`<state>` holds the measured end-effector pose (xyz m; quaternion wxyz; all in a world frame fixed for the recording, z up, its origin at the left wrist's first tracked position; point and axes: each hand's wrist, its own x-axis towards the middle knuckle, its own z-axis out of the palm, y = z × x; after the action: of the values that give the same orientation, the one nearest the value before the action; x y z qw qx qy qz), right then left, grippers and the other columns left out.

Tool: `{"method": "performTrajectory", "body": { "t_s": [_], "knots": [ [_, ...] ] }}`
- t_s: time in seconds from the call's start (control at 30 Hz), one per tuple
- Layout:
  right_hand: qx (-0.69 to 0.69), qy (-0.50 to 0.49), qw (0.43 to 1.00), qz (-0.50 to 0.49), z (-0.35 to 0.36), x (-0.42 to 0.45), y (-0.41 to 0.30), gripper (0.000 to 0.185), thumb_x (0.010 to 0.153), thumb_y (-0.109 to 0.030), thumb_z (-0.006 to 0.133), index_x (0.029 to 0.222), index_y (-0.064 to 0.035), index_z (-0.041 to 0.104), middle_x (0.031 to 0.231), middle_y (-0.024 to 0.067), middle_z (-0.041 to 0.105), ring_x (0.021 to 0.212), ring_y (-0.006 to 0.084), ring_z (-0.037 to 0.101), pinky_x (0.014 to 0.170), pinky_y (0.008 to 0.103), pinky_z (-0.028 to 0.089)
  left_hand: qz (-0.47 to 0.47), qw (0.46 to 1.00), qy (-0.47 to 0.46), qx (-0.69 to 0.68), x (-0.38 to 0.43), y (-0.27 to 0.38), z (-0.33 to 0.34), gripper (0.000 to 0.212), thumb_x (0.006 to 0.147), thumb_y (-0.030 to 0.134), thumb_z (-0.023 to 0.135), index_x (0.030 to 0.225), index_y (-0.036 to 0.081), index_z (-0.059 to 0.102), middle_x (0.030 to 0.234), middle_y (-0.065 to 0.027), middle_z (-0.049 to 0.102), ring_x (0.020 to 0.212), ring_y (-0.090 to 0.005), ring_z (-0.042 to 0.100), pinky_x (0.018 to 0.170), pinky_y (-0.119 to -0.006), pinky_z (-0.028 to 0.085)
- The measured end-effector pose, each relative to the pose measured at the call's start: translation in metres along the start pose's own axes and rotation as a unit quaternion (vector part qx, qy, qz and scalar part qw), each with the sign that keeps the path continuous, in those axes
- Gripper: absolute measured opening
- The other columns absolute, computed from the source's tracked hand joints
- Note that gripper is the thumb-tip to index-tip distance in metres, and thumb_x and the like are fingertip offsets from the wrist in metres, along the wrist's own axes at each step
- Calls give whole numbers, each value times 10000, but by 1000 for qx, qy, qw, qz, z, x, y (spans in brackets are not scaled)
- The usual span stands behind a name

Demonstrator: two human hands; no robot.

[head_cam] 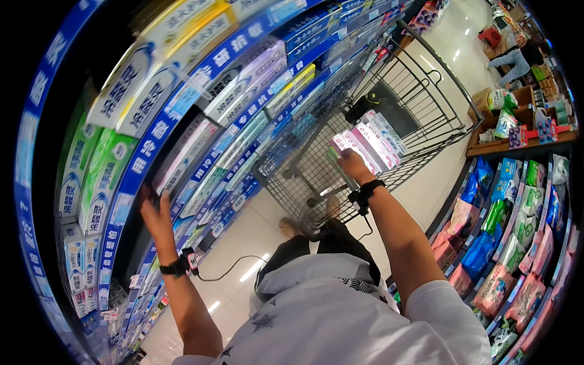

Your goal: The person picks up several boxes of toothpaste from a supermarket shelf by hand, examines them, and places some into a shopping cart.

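My left hand (155, 212) reaches into a shelf gap on the left, fingers apart, beside a stack of pink and white toothpaste boxes (186, 153); its fingertips are in shadow. Over the wire shopping cart (301, 182), my right hand (353, 163) is at the near end of a row of pink and white boxes (376, 141) lying in the cart. A thin green-edged box (336, 159) is beside its fingers; whether they grip it is unclear. A dark bag-like item (362, 106) lies farther along in the cart.
Tiered shelves of boxed toothpaste with a blue shelf edge (137, 169) run along the left. On the right, low shelves hold soft packs (497, 219), with a wooden display bin (524, 141) behind. Another person (518, 64) is at the far upper right.
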<state>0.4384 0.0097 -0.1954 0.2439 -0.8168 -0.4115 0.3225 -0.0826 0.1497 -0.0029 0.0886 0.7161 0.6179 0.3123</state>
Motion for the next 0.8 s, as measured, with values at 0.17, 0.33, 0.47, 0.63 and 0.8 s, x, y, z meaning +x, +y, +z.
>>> {"method": "performTrajectory", "body": {
  "t_s": [0.17, 0.33, 0.47, 0.63, 0.8],
  "knots": [
    [-95, -37, 991, 82, -11, 47, 85, 386, 828, -253, 667, 1097, 24, 651, 1106, 266, 681, 1096, 417, 633, 955, 443, 499, -33, 999, 19, -24, -53, 71, -3, 395, 980, 129, 625, 1341, 2, 528, 1306, -148, 583, 1177, -230, 565, 1006, -349, 439],
    [-122, 42, 981, 148, -41, 68, 91, 440, 827, -204, 671, 1195, 17, 574, 1213, 277, 606, 1140, 443, 602, 934, 475, 526, -130, 981, -82, -114, -112, 128, 40, 322, 987, 104, 593, 1297, 26, 549, 1207, -74, 596, 1014, -155, 551, 887, -295, 454],
    [-207, 37, 965, 155, -60, 85, 108, 432, 815, -211, 685, 1197, -34, 587, 1234, 219, 585, 1159, 436, 573, 941, 494, 526, -124, 975, -133, -129, -128, 154, 75, 317, 969, 84, 607, 1276, 24, 558, 1199, -93, 605, 1053, -179, 574, 911, -319, 459],
    [-253, 27, 951, 176, -54, 94, 129, 454, 807, -243, 712, 1197, -53, 576, 1238, 179, 570, 1149, 386, 579, 916, 473, 536, -155, 966, -163, -127, -132, 184, 91, 317, 940, 49, 622, 1249, 15, 561, 1165, -109, 624, 1050, -199, 579, 902, -332, 461],
    [-309, 30, 939, 150, -50, 93, 130, 415, 820, -227, 702, 1166, -51, 556, 1210, 169, 572, 1140, 366, 583, 893, 467, 544, -173, 963, -163, -131, -138, 196, 96, 315, 948, 36, 611, 1259, 21, 561, 1175, -104, 632, 1030, -188, 590, 907, -331, 474]
  ]
}}
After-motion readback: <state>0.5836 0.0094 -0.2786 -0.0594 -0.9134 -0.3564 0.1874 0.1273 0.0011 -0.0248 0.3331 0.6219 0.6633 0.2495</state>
